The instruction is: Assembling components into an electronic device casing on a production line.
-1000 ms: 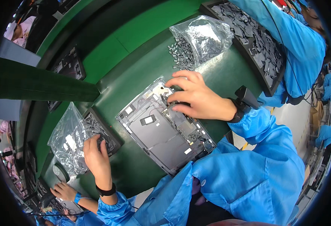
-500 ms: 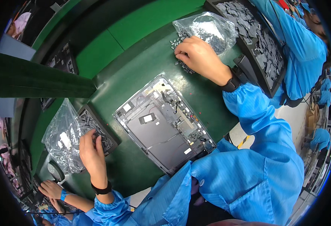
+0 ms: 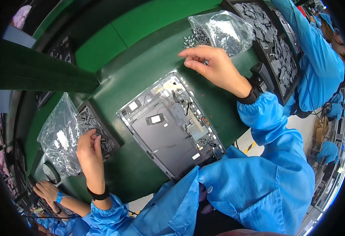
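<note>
My left hand (image 3: 90, 157) is over a dark tray (image 3: 119, 146) of thin grey strips (image 3: 87, 118), thumb and fingers drawn together; whatever is between them is hidden. Beside it a clear plastic bag (image 3: 56, 135) lies against the tray. My right hand (image 3: 217, 70) hovers at the front of a loose pile of small grey pieces (image 3: 196, 38), finger and thumb close together, with anything in the pinch too small to make out. Between my hands an opened laptop casing (image 3: 141, 135) lies on the green mat, its circuit board (image 3: 198, 131) and cables exposed.
Another clear bag (image 3: 229, 33) of small pieces lies at the back, next to a long black tray (image 3: 280, 88) of dark flat scraps. A black device (image 3: 262, 74) stands near my right wrist. A green post (image 3: 43, 74) rises at left. Co-workers' hands (image 3: 46, 190) and sleeves (image 3: 318, 67) flank me.
My right hand has come away from the small pieces, toward the near side, exposing more of the pile. My left hand stays at the strip tray. The whole view has shifted slightly.
</note>
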A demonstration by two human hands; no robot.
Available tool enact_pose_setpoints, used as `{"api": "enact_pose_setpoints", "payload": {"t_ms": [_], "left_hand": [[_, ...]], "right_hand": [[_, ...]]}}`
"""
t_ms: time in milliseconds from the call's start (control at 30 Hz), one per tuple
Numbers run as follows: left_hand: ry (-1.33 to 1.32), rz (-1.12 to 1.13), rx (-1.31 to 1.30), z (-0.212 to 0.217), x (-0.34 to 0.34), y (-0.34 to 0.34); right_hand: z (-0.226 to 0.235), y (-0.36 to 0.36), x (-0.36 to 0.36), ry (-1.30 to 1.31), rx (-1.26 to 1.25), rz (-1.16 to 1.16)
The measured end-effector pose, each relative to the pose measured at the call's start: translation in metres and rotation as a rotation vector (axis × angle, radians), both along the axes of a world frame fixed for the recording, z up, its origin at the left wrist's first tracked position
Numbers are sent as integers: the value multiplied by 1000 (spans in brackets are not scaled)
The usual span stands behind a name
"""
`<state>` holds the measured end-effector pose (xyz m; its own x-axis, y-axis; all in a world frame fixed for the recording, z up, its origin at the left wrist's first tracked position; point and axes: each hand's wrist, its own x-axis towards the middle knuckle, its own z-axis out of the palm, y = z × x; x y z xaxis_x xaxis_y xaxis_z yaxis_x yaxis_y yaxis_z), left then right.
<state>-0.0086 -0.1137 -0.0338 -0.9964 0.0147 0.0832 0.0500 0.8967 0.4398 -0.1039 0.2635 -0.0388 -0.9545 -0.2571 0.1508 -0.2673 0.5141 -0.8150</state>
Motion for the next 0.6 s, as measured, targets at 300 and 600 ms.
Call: {"api": "enact_pose_setpoints", "payload": {"t_ms": [300,600], "left_hand": [[-43,-48,15,3,-13,-6],[94,-17,-41,1,-5,-2]], "right_hand": [[3,-15,4,-147,1,95],[-13,-23,2,-8,106,58]]}}
